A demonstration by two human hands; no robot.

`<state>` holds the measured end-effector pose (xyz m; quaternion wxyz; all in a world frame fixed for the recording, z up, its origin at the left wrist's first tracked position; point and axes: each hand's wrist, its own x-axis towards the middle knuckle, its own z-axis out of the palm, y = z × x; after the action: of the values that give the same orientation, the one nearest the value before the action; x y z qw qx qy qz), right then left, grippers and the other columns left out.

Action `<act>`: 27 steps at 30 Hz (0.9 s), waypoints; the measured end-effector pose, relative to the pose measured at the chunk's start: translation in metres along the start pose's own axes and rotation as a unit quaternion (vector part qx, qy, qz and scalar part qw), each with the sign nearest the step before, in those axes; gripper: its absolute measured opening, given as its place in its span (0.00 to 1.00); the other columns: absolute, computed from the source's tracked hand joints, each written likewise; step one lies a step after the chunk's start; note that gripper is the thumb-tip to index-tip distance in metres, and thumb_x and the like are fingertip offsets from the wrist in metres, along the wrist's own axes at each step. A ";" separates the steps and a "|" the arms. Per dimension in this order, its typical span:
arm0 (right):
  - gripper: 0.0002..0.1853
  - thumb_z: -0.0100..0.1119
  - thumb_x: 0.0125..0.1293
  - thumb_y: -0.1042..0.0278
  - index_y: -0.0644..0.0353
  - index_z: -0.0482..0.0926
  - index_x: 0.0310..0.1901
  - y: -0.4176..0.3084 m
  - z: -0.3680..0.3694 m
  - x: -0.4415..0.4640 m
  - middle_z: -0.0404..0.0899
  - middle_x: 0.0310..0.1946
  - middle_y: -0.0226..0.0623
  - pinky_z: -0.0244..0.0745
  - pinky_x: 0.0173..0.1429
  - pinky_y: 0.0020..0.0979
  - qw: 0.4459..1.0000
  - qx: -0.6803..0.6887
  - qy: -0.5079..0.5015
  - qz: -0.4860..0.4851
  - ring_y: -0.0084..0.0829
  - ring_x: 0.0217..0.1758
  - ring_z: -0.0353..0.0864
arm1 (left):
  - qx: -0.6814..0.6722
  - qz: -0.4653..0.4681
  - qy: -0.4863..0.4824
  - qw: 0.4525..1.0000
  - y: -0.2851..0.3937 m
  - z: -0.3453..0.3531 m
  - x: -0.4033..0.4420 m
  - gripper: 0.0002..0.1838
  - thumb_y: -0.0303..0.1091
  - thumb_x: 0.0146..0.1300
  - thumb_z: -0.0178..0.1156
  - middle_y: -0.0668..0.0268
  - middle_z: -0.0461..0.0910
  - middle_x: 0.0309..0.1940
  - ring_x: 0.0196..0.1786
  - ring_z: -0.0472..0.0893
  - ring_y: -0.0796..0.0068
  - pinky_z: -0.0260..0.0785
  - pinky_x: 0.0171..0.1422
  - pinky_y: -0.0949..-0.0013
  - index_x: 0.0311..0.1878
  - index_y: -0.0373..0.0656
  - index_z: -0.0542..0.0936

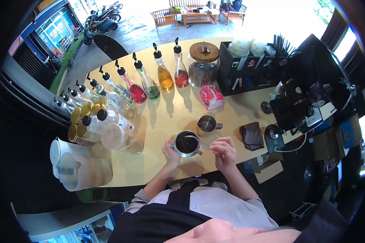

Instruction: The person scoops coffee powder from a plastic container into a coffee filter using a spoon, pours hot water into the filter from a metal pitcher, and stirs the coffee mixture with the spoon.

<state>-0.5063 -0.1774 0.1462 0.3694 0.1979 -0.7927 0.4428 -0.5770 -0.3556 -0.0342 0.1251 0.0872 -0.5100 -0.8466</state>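
Note:
A round metal pitcher (187,143) with dark liquid inside is near the front edge of the wooden counter (162,121). My left hand (171,154) is closed on its handle at the left side. To the right of the pitcher, my right hand (224,151) is raised with its fingers pinched on the end of a thin utensil (206,144), which reaches toward the pitcher's rim; its far end is hard to make out. Just behind stands a smaller metal pitcher (208,123), touched by neither hand.
Syrup bottles (151,90) with pour spouts line the back and left. Clear pitchers (87,172) stand front left. A lidded jar (204,67), a pink packet (211,97), a dark cloth (252,136), a black cup organizer (247,77) and a coffee machine (292,101) are around the back and right.

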 end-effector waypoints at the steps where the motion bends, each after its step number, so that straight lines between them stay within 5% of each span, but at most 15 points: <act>1: 0.07 0.65 0.59 0.76 0.58 0.79 0.38 -0.001 0.003 -0.006 0.83 0.33 0.34 0.74 0.44 0.34 0.997 0.000 0.067 0.049 0.38 0.39 0.79 | -0.010 -0.001 -0.004 1.000 0.001 0.001 0.000 0.27 0.46 0.78 0.36 0.75 0.67 0.17 0.21 0.64 0.85 0.54 0.26 0.75 0.25 0.43 0.71; 3: 0.02 0.59 0.67 0.75 0.61 0.77 0.40 0.001 0.008 -0.017 0.80 0.35 0.37 0.75 0.46 0.32 0.993 0.011 0.097 0.071 0.34 0.38 0.79 | -0.006 -0.004 -0.025 1.000 0.001 -0.003 0.004 0.26 0.46 0.78 0.36 0.75 0.66 0.17 0.20 0.63 0.85 0.54 0.25 0.75 0.24 0.43 0.71; 5: 0.05 0.54 0.73 0.71 0.64 0.76 0.43 -0.006 0.013 -0.023 0.76 0.37 0.38 0.75 0.48 0.30 0.938 0.193 0.207 0.202 0.29 0.39 0.78 | -0.001 -0.007 -0.043 0.999 -0.005 -0.011 0.006 0.26 0.45 0.79 0.36 0.76 0.66 0.17 0.20 0.63 0.85 0.53 0.25 0.74 0.24 0.44 0.71; 10: 0.07 0.52 0.74 0.70 0.65 0.75 0.45 -0.013 0.018 -0.039 0.76 0.38 0.38 0.76 0.49 0.29 0.946 0.165 0.206 0.186 0.29 0.40 0.78 | -0.019 -0.008 -0.130 0.991 0.003 -0.020 0.010 0.25 0.44 0.79 0.38 0.74 0.67 0.18 0.22 0.64 0.85 0.56 0.28 0.76 0.25 0.45 0.71; 14: 0.05 0.54 0.73 0.72 0.61 0.77 0.44 -0.032 0.022 -0.054 0.83 0.36 0.39 0.75 0.48 0.32 0.981 0.034 0.174 0.078 0.34 0.38 0.80 | -0.038 -0.081 -0.132 0.987 0.016 -0.027 0.014 0.25 0.44 0.79 0.38 0.72 0.71 0.20 0.25 0.69 0.83 0.62 0.32 0.76 0.27 0.42 0.74; 16: 0.03 0.58 0.68 0.75 0.58 0.80 0.41 -0.050 0.026 -0.052 0.86 0.34 0.37 0.74 0.45 0.33 0.986 -0.037 0.165 0.002 0.35 0.35 0.81 | 0.059 -0.002 -0.179 0.982 0.032 -0.028 0.014 0.27 0.45 0.80 0.36 0.67 0.78 0.26 0.31 0.76 0.77 0.69 0.41 0.72 0.33 0.38 0.77; 20: 0.07 0.62 0.62 0.75 0.58 0.81 0.42 -0.067 0.061 -0.065 0.85 0.36 0.37 0.75 0.41 0.32 0.992 -0.009 0.109 -0.063 0.34 0.35 0.81 | 0.149 0.082 -0.122 0.978 0.072 -0.046 0.010 0.30 0.47 0.80 0.32 0.61 0.82 0.35 0.42 0.78 0.70 0.68 0.53 0.67 0.37 0.36 0.79; 27: 0.22 0.68 0.53 0.72 0.51 0.82 0.52 -0.032 0.131 -0.093 0.83 0.41 0.29 0.75 0.39 0.31 0.990 -0.069 -0.079 -0.092 0.31 0.36 0.79 | 0.183 0.104 -0.027 0.977 0.102 -0.136 -0.005 0.29 0.47 0.79 0.34 0.63 0.80 0.31 0.39 0.77 0.72 0.67 0.49 0.68 0.34 0.36 0.77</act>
<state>-0.4796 -0.3067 0.0496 0.3573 0.2785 -0.8264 0.3344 -0.5219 -0.5140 -0.0070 0.1809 0.0323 -0.6656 -0.7233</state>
